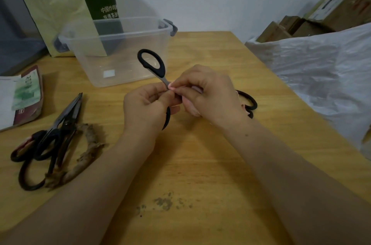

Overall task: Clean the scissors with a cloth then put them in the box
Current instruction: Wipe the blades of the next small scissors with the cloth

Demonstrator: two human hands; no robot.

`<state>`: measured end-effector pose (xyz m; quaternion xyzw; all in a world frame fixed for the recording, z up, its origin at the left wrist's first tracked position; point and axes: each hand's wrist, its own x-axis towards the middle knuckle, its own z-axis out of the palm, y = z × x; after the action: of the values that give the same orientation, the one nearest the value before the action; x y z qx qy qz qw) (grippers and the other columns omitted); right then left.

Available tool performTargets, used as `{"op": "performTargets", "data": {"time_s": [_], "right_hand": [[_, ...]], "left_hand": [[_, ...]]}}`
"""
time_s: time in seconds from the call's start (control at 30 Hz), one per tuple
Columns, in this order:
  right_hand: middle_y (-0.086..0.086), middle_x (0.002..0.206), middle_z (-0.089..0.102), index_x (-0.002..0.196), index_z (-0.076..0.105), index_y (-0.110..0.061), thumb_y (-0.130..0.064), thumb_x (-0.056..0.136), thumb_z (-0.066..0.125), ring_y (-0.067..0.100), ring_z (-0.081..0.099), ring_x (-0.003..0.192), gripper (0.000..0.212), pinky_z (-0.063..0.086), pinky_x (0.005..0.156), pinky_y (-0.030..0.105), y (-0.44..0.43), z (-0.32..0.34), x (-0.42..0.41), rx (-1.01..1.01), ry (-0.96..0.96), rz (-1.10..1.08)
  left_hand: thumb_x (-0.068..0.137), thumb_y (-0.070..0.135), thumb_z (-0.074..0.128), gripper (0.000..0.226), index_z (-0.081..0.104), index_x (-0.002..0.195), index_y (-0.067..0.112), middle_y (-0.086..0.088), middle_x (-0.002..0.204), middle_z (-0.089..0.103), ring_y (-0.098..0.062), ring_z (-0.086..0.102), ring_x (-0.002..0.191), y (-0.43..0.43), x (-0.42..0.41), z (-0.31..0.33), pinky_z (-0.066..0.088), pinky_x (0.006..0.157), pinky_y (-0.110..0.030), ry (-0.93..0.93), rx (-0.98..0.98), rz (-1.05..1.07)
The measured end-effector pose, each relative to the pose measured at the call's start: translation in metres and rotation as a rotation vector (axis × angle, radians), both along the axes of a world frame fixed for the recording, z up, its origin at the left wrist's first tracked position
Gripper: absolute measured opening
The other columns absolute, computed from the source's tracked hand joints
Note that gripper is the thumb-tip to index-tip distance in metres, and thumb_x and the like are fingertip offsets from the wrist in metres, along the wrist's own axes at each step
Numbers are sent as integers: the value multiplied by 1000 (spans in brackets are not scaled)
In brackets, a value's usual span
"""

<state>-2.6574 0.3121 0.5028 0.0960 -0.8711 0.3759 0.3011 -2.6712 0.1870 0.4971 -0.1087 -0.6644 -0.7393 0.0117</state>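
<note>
Wooden tabletop is lying under both hands. The left hand is gripping the scissors, 1 black loop rising just beyond the knuckles, while the right hand is pinching a pink cloth against the shank. Beyond the hands a clear box is standing open. Dark spare scissors are lying heaped left of the left hand; another black handle is peeking from behind the right hand.

Left grip, right grip, both bare
</note>
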Motion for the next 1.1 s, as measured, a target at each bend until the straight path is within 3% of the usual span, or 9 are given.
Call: {"op": "performTargets", "data": {"time_s": [0.17, 0.33, 0.47, 0.57, 0.7, 0.83, 0.9, 1.0, 1.1], "right_hand": [[-3, 89, 64, 89, 76, -14, -12, 81, 72, 9, 61, 89, 9, 50, 84, 31, 8, -1, -5, -140, 6, -31], [-4, 88, 67, 89, 76, -16, -13, 82, 72, 11, 63, 90, 9, 52, 84, 32, 7, -1, -5, -139, -41, -55], [-13, 81, 65, 82, 75, -17, -10, 80, 73, -1, 61, 83, 7, 48, 76, 12, 7, 1, -3, -263, -142, -7], [-18, 79, 64, 79, 72, -24, -9, 82, 70, -9, 59, 80, 16, 43, 74, 6, 15, 2, -3, -300, -78, -87], [-13, 80, 66, 82, 75, -16, -6, 81, 71, 0, 62, 82, 10, 50, 75, 15, 4, -3, -3, -219, -136, 19], [-18, 79, 66, 77, 71, -28, -9, 83, 69, -9, 59, 81, 20, 43, 74, 6, 15, 1, -6, -295, -78, -97], [-17, 81, 67, 80, 72, -24, -7, 84, 68, -8, 60, 79, 18, 44, 70, 6, 17, 1, -4, -318, -60, -101], [-7, 83, 69, 83, 75, -16, -8, 82, 70, 2, 63, 82, 9, 51, 73, 16, 4, -1, -1, -267, -136, 6], [-13, 77, 68, 78, 74, -19, -9, 81, 72, -6, 60, 77, 11, 45, 70, 8, 8, 0, -2, -321, -134, -9]], "left_hand": [[88, -3, 58, 12, 66, 88, 6, -6, 73, 71, -14, 69, 67, 1, 0, 0, 57, 62, -23, -4, 6, -26], [88, -3, 58, 16, 66, 81, 8, 1, 64, 70, -12, 69, 64, 2, 0, -1, 56, 59, -21, -36, 26, -18], [88, -3, 58, 17, 66, 81, 10, 5, 61, 70, -8, 68, 61, 2, 0, -2, 55, 55, -20, -45, 7, -25], [88, -3, 58, 23, 64, 75, 15, 8, 56, 68, -7, 67, 59, 4, 2, -1, 55, 54, -20, -28, -13, -36], [87, -2, 59, 23, 65, 72, 14, 5, 59, 69, -11, 69, 63, 3, -1, -1, 53, 53, -19, -38, -7, -23], [87, -4, 59, 13, 64, 82, 7, 3, 61, 69, -10, 68, 59, 2, 0, -1, 52, 49, -19, -64, 11, -23], [87, -4, 59, 11, 64, 84, 5, 2, 61, 68, -9, 68, 57, 4, 1, 0, 51, 48, -18, -72, 17, -28], [87, -3, 59, 21, 66, 75, 11, 4, 60, 70, -10, 69, 60, 2, -1, 2, 51, 49, -18, -63, 14, -36], [87, -3, 60, 18, 66, 77, 10, -1, 65, 71, -12, 69, 61, -1, 0, 2, 50, 49, -18, -65, 3, -41]]}}
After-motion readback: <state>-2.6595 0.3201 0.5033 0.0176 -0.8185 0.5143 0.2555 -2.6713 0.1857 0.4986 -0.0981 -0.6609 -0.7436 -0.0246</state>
